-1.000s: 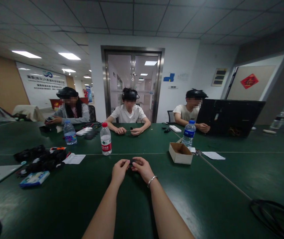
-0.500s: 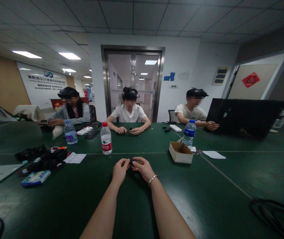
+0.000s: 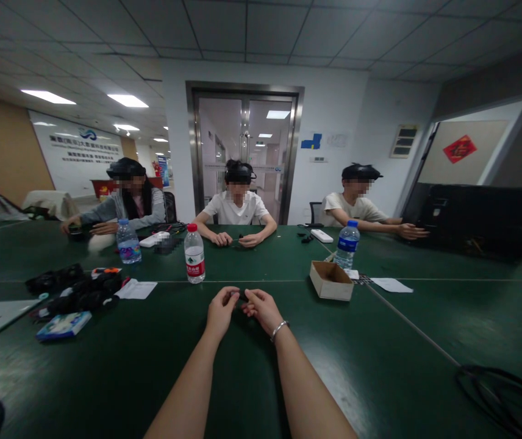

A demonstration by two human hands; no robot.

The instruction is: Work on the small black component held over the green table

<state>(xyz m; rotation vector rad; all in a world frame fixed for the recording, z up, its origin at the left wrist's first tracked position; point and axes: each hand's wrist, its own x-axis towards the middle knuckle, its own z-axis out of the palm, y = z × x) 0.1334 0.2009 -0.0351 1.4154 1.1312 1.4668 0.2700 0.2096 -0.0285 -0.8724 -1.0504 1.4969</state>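
Across the room's foreground stretches a long green table (image 3: pixel 247 378), with three people in head-worn gear seated along its far side. A large black panel (image 3: pixel 494 213) stands at the right, one person's hand against its edge. Nearer, an open cardboard box (image 3: pixel 332 289) sits before a blue-capped bottle (image 3: pixel 347 247); a red-capped bottle (image 3: pixel 195 256) stands left of centre. Between them are the left hand (image 3: pixel 219 310) and the right hand (image 3: pixel 262 311), thumbs and fingers pinched together on a small dark piece (image 3: pixel 242 295) held between both fingertips, its details too small to tell.
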